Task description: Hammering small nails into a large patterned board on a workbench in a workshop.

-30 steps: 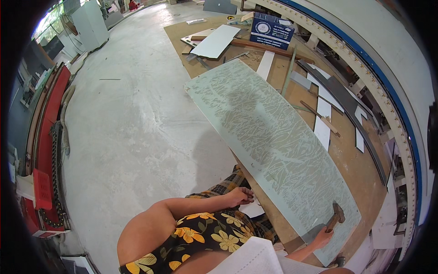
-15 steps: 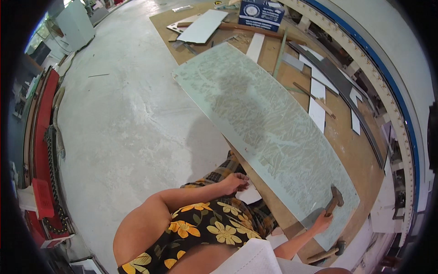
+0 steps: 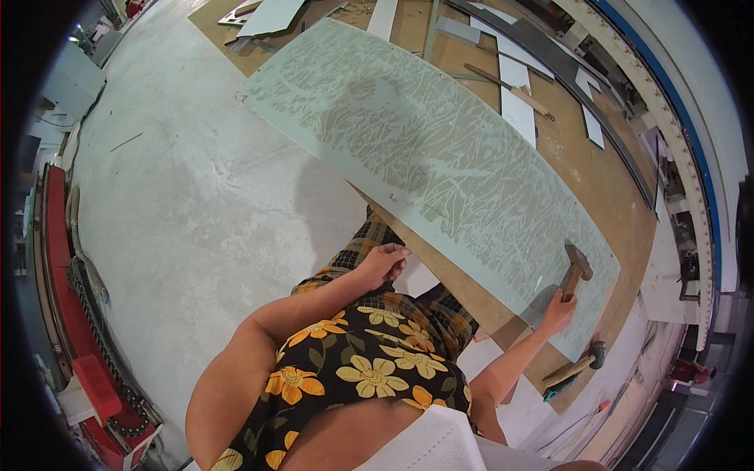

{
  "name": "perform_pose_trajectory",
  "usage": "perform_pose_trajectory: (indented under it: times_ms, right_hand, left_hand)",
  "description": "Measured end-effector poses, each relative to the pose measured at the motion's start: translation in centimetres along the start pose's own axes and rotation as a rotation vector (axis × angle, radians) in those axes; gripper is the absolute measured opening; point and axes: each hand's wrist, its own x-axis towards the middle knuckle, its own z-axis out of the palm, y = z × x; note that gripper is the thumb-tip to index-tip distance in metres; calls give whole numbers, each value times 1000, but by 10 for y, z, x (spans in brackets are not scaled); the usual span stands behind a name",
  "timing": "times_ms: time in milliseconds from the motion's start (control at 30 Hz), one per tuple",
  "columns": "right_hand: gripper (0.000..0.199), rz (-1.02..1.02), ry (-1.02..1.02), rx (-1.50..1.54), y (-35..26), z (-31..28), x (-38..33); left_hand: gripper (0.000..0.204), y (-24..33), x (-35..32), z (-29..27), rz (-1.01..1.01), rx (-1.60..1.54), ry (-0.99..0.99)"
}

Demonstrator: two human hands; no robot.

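Note:
My right hand (image 3: 558, 312) is closed round the wooden handle of a hammer (image 3: 580, 263). The hammer's head is over the near right end of a long pale green panel (image 3: 471, 196) with a streaky grey-brown surface. My left hand (image 3: 384, 265) hovers over my lap, just off the panel's near edge. Its fingers are curled and pinched together; whatever may be between them is hidden. A white piece (image 3: 418, 279) shows beneath that hand, partly covered.
The panel lies across a brown worktable (image 3: 636, 255), its left end overhanging the floor. A second hammer (image 3: 579, 369) rests at the near right corner. Behind the panel are white strips (image 3: 514, 86), a wooden-handled tool (image 3: 518, 96) and a long dark bar (image 3: 565, 71).
The whole view has shifted, so the table and panel sit higher in the picture. Relative to the panel, the hammer in my right hand has barely moved. My left hand stays curled.

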Motion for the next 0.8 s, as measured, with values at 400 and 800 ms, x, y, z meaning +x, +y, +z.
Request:
perform_pose_trajectory:
  times_ms: [400,800]
  right_hand:
    - [52,-1,3,2,0,-1,-1]
    - [56,14,-37,-13,4,2,3]
  left_hand:
    - [6,5,-9,7,-7,25,28]
    - [12,4,-10,5,-20,3,24]
